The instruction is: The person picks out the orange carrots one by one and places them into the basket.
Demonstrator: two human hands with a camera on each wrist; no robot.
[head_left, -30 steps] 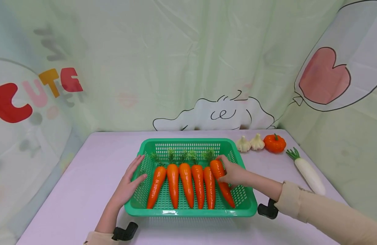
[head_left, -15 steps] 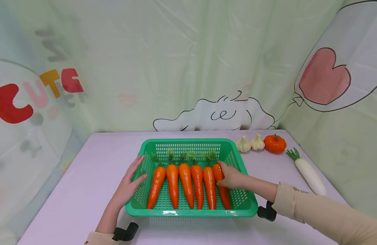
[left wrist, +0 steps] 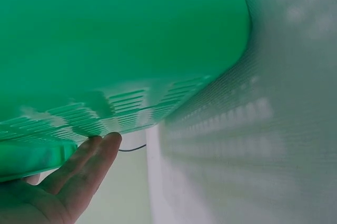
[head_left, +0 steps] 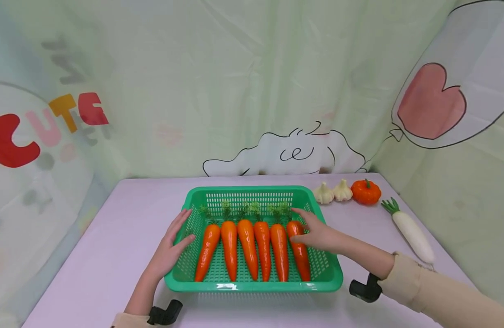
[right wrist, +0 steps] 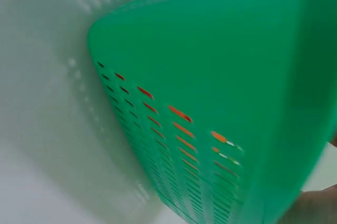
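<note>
A green plastic basket [head_left: 253,286] holds several orange carrots [head_left: 229,250] side by side, leafy tops toward the far wall. My left hand [head_left: 168,251] lies at the basket's left side with straight fingers and the thumb spread toward the rim. In the left wrist view, its fingers [left wrist: 89,169] lie along the outside of the slotted wall. My right hand [head_left: 317,231] reaches over the right rim, thumb and fingers spread apart above the rightmost carrot [head_left: 302,259]. The thumb overlaps that carrot in the head view. Most of this hand is hidden behind the basket in the right wrist view.
Two garlic bulbs [head_left: 323,194] and an orange pumpkin [head_left: 365,192] stand behind the basket on the right. Nearer the table's right edge lies a white radish [head_left: 413,237] with green leaves. Printed curtains hang behind and beside the pale table [head_left: 112,241].
The rightmost carrot has been turned straighter and set down beside the others. My right hand has let go of it, spreading its fingers and drawing back slightly. My left hand stays in place.
</note>
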